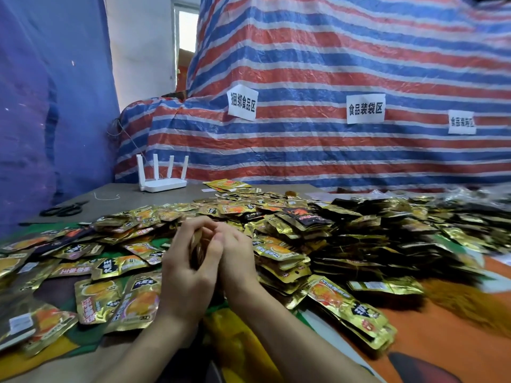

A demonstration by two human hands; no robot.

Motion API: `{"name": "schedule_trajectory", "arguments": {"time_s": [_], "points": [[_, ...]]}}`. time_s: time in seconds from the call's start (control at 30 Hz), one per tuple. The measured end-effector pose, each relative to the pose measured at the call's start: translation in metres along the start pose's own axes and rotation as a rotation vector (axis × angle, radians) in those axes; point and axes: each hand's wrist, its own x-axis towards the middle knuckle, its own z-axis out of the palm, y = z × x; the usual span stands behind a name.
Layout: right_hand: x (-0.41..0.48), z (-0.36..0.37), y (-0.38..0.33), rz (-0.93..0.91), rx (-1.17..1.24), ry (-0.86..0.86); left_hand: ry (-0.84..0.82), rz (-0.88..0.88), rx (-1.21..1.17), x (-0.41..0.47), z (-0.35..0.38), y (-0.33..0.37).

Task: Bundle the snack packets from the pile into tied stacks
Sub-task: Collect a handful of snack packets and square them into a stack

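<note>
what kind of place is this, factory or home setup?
Probably a makeshift food-packing workshop: a big pile of gold foil snack packets covers the grey table, white paper signs on the red-white-blue striped tarpaulin label bundling and bagging zones, black scissors lie nearby.

Two hands (188, 275) (237, 261), one router (163, 185), one pair of scissors (65, 209), three paper signs (242, 105) (365, 108) (461, 122), snack packets (279, 252) beyond counting.

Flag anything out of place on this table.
A white router sits at the far left, behind the packet pile; it has no part in bundling. Scissors and loose string fit the job.
</note>
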Motion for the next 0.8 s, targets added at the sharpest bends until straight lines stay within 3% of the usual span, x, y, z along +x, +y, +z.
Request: {"name": "schedule_trajectory", "arguments": {"time_s": [0.1,0.23,0.4,0.47,0.67,0.73,0.8], "points": [[-0.003,0.008,0.002,0.171,0.170,0.002,0.049,-0.001,0.006,0.003,-0.002,0.004],[-0.002,0.016,0.003,0.283,0.400,-0.088,0.036,0.222,0.081,0.007,-0.011,0.013],[0.001,0.026,0.004,0.417,0.446,-0.078,0.105,0.194,-0.026,0.018,-0.016,0.018],[0.001,0.028,0.009,0.457,0.414,-0.098,0.191,0.028,-0.167,0.029,-0.019,0.020],[0.003,0.016,0.013,0.368,0.017,-0.066,0.318,-0.813,-0.428,0.048,-0.041,-0.012],[0.002,0.011,0.014,0.328,-0.147,-0.105,0.223,-0.942,-0.467,0.046,-0.049,-0.024],[-0.001,0.009,0.018,0.315,-0.277,-0.125,0.220,-0.857,-0.447,0.042,-0.048,-0.033]]}}
